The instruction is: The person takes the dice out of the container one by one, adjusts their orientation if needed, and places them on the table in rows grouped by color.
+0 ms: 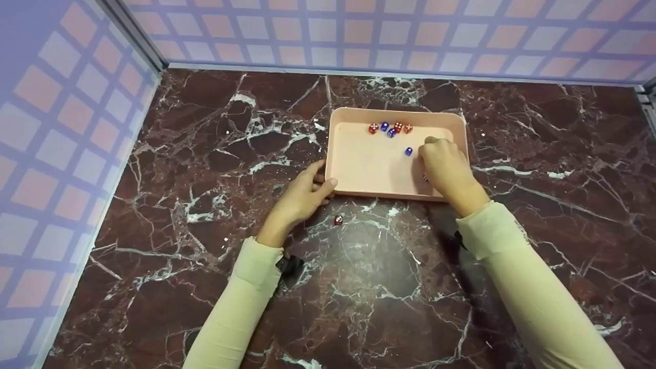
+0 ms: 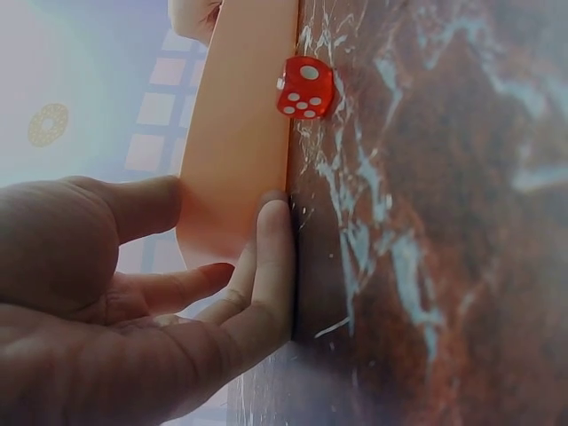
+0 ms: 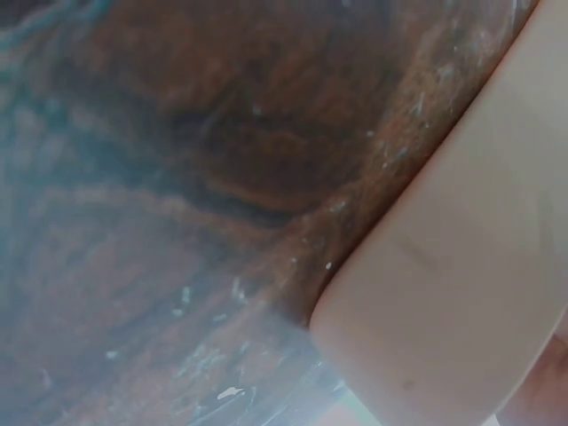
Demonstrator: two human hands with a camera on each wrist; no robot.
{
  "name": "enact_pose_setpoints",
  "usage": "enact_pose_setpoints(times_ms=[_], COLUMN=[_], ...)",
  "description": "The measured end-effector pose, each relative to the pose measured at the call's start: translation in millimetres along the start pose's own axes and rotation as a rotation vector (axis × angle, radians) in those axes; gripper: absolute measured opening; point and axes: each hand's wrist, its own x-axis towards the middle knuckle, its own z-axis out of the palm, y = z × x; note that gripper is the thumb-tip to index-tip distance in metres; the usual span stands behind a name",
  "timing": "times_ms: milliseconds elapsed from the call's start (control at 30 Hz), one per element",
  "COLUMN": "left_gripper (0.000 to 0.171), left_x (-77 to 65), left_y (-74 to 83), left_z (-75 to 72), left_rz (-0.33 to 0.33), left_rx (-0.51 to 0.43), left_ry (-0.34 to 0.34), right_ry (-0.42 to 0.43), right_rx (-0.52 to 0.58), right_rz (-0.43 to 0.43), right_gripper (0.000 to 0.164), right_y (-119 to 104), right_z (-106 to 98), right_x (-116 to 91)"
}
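A peach-coloured shallow tray (image 1: 359, 169) sits on the dark marbled table in the head view. My left hand (image 1: 305, 195) holds its near left corner, thumb on the rim and fingers against the outer side. My right hand (image 1: 446, 161) is curled down inside the tray's right part; its fingertips and anything between them are hidden. Beside it lies a blue die (image 1: 408, 151), and another die (image 1: 425, 178) shows partly under the hand. Along the back wall stand red dice (image 1: 373, 128) and blue dice (image 1: 391, 132). One red die (image 2: 306, 89) lies on the table outside the tray's near side.
The marbled tabletop (image 1: 205, 277) surrounds the tray. Checkered panels (image 1: 359, 36) rise behind the table and along its left side. In the right wrist view the tray's outer wall (image 3: 453, 248) fills the right, with fingers (image 3: 543, 390) barely showing at the edge.
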Motion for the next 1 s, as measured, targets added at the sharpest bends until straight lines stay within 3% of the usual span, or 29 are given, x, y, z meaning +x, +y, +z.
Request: enact_pose_setpoints(times_ms=[333,500,633,867,1000], left_gripper=[0.056,0.055,0.056,0.054,0.055], left_x=[-0.6,1.3,0.6,-0.4,-1.7], left_y=[-0.1,-0.2,-2.0,-0.4,0.3], left_z=[-0.2,-0.9,1.5,3.9,1.3], left_rz=[0.018,0.019,0.003,0.025,0.023], left_rx=[0.04,0.019,0.012,0.098,0.105], left_ry=[0.002,-0.005,0.01,0.038,0.036], right_ry=[-0.017,0.012,0.091,0.333,0.369], right_rx=[0.058,0.101,0.2,0.322,0.374], right_rz=[0.002,0.058,0.092,0.095,0.036], right_gripper=[0.021,0.025,0.026,0.019,0.017], right_y=[7.1,7.1,10.1,1.0,-11.9], right_z=[-0.3,1.8,2.4,-6.7,-12.7], right_x=[-3.4,-4.6,-7.2,-25.4,-36.8])
